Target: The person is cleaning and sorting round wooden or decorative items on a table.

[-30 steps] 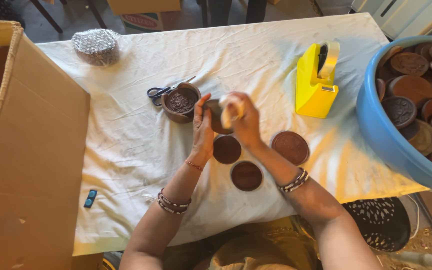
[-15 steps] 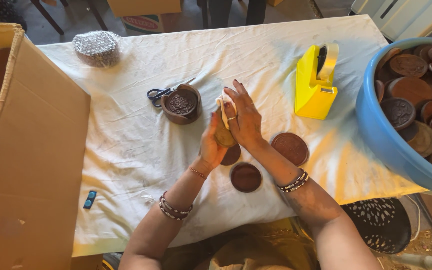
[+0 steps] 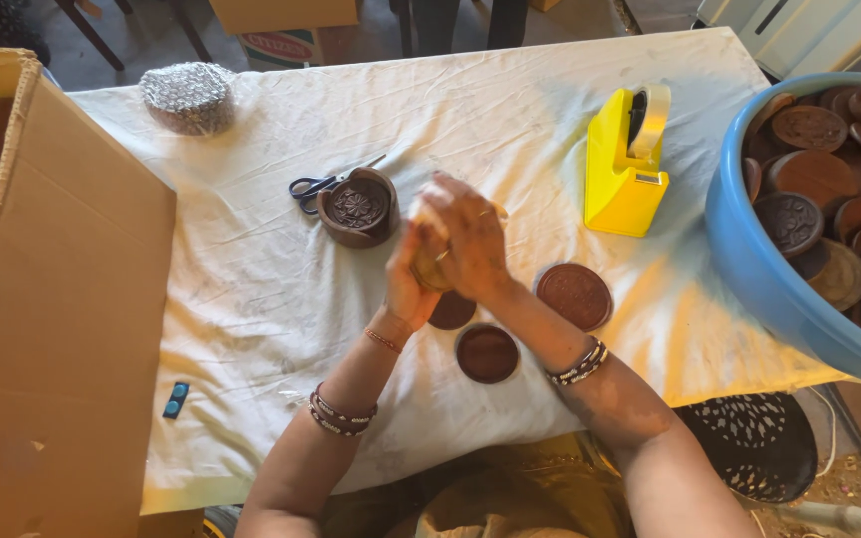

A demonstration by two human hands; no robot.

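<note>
My left hand [image 3: 409, 284] and my right hand [image 3: 465, 239] are pressed together over the white cloth [image 3: 251, 279], closed around a small pale tan object [image 3: 430, 267] that is mostly hidden between the palms. Below the hands lie three round brown wooden discs: one partly hidden [image 3: 452, 312], one nearer me [image 3: 487, 353], and a carved one [image 3: 574, 295] to the right. A round brown carved wooden bowl [image 3: 358, 206] stands just left of the hands.
Blue-handled scissors [image 3: 316, 185] lie behind the bowl. A yellow tape dispenser [image 3: 628, 164] stands to the right. A blue tub [image 3: 779, 279] holds several brown discs. A large cardboard box [image 3: 62, 299] fills the left. A bubble-wrapped bundle [image 3: 188, 97] sits far left.
My hands have closed together around the pale object and turned it between the palms; a second ago the right hand's fingers held it more openly. The discs on the cloth have not moved.
</note>
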